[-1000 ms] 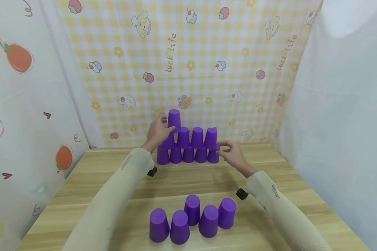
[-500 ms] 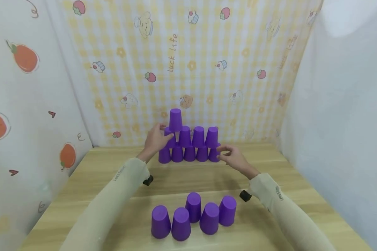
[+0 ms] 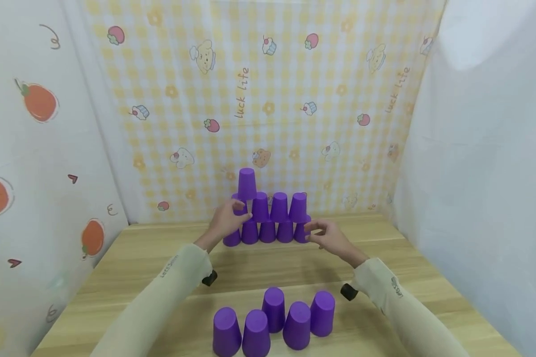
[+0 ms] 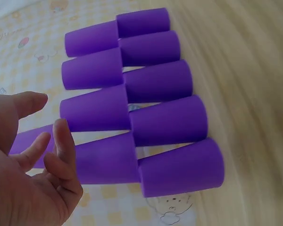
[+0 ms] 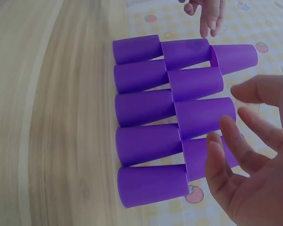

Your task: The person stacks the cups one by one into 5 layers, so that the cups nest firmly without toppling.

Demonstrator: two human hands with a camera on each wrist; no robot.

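Purple cups stand upside down in a tiered stack at the table's back. A bottom row carries a second row; a single top cup rests at the left end, over the gap between two cups. My left hand is just in front of the stack's left end, fingers loosely spread and gripping nothing. Beside the right end, my right hand hovers with relaxed, slightly bent fingers around no cup. In the right wrist view, its fingers partly cover a second-row cup.
Several loose purple cups stand upside down near the front, among them a right-hand cup and a left-hand cup. The wooden table lies between them and the stack. A checked cloth hangs behind.
My left hand has let go of the top cup and moved down from it, leaving it on the second row. The right hand stays almost in place. The head view has tilted slightly.
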